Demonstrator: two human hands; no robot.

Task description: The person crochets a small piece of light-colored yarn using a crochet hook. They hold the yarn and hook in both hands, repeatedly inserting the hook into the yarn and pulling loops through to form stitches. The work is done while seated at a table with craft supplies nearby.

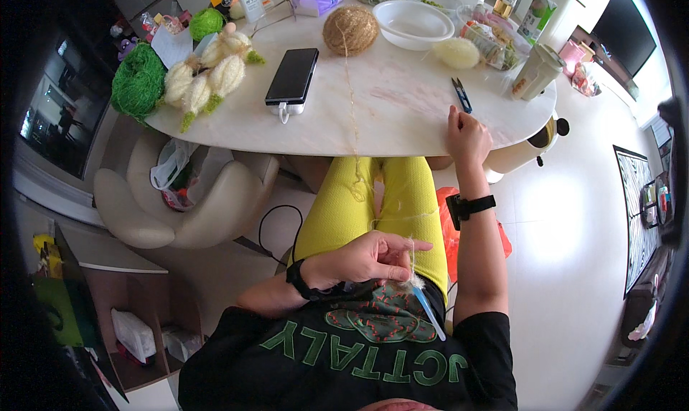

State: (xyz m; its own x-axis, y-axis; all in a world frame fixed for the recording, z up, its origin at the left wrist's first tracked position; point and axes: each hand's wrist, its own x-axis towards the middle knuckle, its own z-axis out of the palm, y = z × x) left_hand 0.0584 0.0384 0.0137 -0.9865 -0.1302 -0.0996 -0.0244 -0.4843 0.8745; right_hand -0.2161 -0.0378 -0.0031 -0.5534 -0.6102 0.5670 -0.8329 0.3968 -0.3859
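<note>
My left hand [371, 257] is over my lap, pinching a small piece of fuzzy cream crochet work [413, 283] between thumb and fingers. A strand of yarn loops up over its extended index finger. From that piece a crochet hook with a light blue handle [429, 313] slants down against my shirt. My right hand [469, 136] rests curled into a fist at the table's front edge; nothing shows in it. Just beyond its knuckles lie dark blue thread snips [462, 95]. A ball of tan yarn [351, 30] sits farther back, its strand running over the edge onto my lap.
On the marble-look table [398, 125] are a black phone [293, 76], cream crocheted pieces with green tips [207, 82], green yarn [139, 82], a white bowl [413, 25], a pale yellow fuzzy ball [456, 53] and a beige lidded container [538, 72]. A chair [215, 212] stands left.
</note>
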